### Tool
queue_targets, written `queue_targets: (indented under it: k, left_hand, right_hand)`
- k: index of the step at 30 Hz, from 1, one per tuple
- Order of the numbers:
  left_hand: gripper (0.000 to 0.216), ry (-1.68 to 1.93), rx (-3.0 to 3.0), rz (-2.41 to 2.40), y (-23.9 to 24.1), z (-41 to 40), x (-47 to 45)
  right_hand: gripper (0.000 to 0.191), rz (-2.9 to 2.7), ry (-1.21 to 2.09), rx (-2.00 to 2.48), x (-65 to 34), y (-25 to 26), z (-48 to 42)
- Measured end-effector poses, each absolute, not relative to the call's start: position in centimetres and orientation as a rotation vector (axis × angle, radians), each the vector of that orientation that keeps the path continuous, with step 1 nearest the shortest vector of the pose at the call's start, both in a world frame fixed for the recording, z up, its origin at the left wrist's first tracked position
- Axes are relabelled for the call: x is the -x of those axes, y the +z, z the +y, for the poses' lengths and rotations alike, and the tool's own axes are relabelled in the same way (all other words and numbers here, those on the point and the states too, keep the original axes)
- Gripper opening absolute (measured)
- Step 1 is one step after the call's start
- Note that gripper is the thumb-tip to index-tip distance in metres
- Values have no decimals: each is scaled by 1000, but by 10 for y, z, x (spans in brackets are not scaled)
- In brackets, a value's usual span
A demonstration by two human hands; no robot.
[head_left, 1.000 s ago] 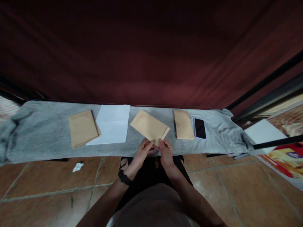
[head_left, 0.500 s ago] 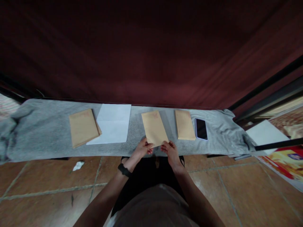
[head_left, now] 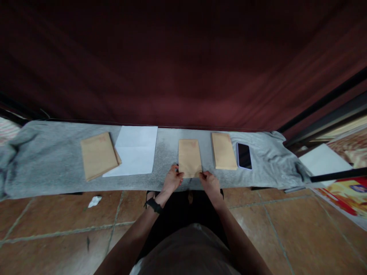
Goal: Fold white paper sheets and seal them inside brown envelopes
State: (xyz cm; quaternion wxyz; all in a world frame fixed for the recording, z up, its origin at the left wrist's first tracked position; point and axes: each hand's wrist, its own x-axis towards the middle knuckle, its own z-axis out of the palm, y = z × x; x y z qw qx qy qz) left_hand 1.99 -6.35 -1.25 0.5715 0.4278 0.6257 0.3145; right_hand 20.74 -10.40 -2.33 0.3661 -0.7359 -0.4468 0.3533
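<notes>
Between my two hands is a brown paper envelope (head_left: 189, 157), nearly straight, its near edge toward me and a faint reddish mark at its far end. My left hand (head_left: 172, 178) pinches its near left corner, with a dark band on the wrist. My right hand (head_left: 210, 182) pinches the near right corner. To the right lies a neat stack of brown envelopes (head_left: 224, 151). Over on the left, more brown envelopes (head_left: 99, 156) lie in a slightly fanned pile, partly covering white paper sheets (head_left: 137, 147) that show a crease across the middle.
A phone (head_left: 244, 156) lies right of the stack on the grey cloth (head_left: 54, 156) covering the narrow surface. Dark red fabric (head_left: 183, 76) hangs behind it. Crumpled white paper (head_left: 94, 201) is on the tiled floor. Black bars and a colourful printed package (head_left: 348, 196) are at the right.
The held envelope has turned from a slant to nearly straight, its far end moving right and nearer to me. Both hands keep their pinch on its near corners.
</notes>
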Motion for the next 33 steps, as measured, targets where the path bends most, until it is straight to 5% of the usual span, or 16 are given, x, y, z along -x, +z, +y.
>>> queue_targets:
  k: [6, 12, 25, 33]
  left_hand:
    - [28, 699, -1011, 1511, -13, -61, -24]
    - [27, 660, -1060, 1551, -13, -61, -21]
    - [35, 569, -1244, 1687, -10, -64, -23]
    - [29, 342, -2298, 1861, -9, -93, -21]
  right_hand:
    - [36, -1955, 133, 1747, -186, -20, -122]
    - [52, -2279, 58, 1567, -170, -39, -143]
    - [52, -2243, -13, 1683, -201, -46, -146]
    - [52, -2225, -24, 1695, -196, -47, -147]
